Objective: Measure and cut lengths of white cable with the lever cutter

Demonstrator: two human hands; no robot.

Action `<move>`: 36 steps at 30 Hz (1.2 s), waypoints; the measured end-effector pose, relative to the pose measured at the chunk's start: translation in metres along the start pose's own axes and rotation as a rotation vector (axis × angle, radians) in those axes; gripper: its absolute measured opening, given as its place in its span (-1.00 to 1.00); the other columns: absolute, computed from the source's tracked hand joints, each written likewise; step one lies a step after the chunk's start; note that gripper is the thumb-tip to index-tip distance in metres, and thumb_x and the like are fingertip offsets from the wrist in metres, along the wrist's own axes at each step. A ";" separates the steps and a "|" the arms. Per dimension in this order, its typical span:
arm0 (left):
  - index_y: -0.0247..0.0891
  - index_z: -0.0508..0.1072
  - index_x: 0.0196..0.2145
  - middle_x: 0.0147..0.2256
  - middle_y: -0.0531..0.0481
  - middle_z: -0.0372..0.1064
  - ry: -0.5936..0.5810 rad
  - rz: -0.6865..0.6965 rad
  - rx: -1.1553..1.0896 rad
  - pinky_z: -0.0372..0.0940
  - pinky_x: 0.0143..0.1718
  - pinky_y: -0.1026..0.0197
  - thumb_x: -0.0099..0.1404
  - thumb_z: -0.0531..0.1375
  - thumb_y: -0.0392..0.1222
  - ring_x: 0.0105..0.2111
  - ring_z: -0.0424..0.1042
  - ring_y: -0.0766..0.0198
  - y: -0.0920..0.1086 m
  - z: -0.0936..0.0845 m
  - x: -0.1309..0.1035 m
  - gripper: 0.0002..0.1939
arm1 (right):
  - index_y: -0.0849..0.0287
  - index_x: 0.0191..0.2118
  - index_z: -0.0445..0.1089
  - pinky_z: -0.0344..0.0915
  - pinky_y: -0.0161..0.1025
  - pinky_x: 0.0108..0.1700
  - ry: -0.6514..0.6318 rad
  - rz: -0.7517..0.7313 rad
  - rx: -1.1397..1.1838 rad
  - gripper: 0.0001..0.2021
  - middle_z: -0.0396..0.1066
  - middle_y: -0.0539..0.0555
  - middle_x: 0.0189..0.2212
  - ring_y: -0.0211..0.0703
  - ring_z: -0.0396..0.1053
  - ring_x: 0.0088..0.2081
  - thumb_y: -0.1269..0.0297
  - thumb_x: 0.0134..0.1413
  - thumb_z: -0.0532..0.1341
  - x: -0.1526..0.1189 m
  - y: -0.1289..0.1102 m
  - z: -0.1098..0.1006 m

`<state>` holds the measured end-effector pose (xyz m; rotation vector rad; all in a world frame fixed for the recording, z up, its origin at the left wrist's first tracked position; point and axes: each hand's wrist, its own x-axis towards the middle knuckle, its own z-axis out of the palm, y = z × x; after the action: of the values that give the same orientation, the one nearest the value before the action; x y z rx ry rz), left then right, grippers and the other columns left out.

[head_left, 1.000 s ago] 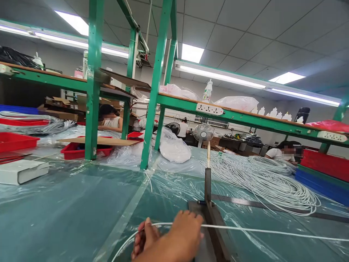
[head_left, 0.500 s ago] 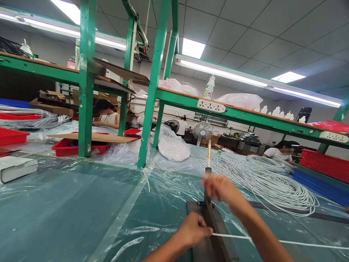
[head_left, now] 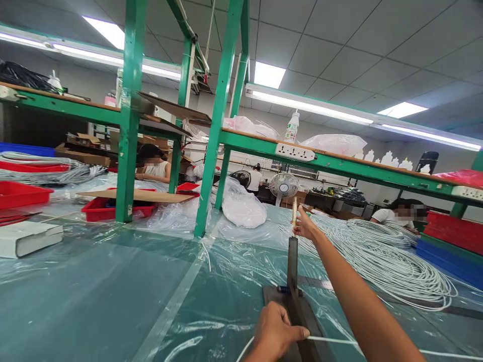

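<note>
A white cable (head_left: pixel 335 341) runs in from the right, low across the metal base of a hand lever cutter (head_left: pixel 292 266). My left hand (head_left: pixel 277 329) pinches that cable between thumb and fingers beside the base, and a short length shows at the wrist's left. The cutter's arm stands upright, with a spring at its pivot. My right hand (head_left: pixel 305 224) is closed round the lever's pale handle (head_left: pixel 295 208) at the top, arm stretched forward. The blade and the cable's end are hidden from view.
Large coils of white cable (head_left: pixel 400 266) lie to the right, near stacked red and blue bins (head_left: pixel 449 251). A white box (head_left: pixel 30 239) is at left. Green shelf posts (head_left: pixel 217 125) rise ahead, with a plastic bag (head_left: pixel 243 208) behind. Co-workers sit further back.
My right hand has moved up and away from me, from beside the lever's lower arm to its handle. My left hand still pinches the cable, which now also shows left of the wrist.
</note>
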<state>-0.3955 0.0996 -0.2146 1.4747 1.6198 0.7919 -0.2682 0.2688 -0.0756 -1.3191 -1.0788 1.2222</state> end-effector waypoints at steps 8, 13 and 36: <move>-0.23 0.13 -0.72 -0.64 0.17 0.11 -0.014 -0.051 0.091 -0.12 -0.55 0.24 -0.25 0.38 -0.13 -0.58 0.12 0.36 0.008 -0.001 -0.003 -0.57 | 0.23 -0.29 0.17 0.33 -0.34 -0.52 -0.048 -0.026 0.097 -0.45 0.28 0.10 -0.45 -0.27 0.32 -0.52 -0.18 0.11 -0.26 -0.030 -0.018 -0.023; -0.23 0.13 -0.75 -0.69 0.17 0.09 -0.045 -0.018 0.132 -0.08 -0.55 0.24 -0.23 0.36 -0.14 -0.59 0.16 0.34 0.009 0.000 -0.001 -0.59 | 0.35 -0.21 0.25 0.41 -0.37 -0.46 -0.081 -0.031 0.230 -0.42 0.36 0.28 -0.34 -0.16 0.42 -0.36 -0.11 0.15 -0.23 -0.085 -0.027 -0.048; -0.24 0.26 -0.68 -0.62 0.09 0.23 -0.013 0.125 0.296 -0.01 -0.51 0.25 -0.12 0.31 -0.11 -0.47 0.33 0.25 0.019 0.001 -0.005 -0.71 | 0.16 -0.47 0.14 -0.24 -0.55 -0.81 0.048 0.550 -0.069 -0.87 -0.01 -0.16 -0.77 -0.50 -0.19 -0.81 0.39 0.09 -0.02 -0.294 0.072 -0.056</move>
<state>-0.3851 0.0967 -0.1979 1.7989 1.7029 0.6269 -0.2412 -0.0349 -0.1162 -1.7589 -0.7468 1.5475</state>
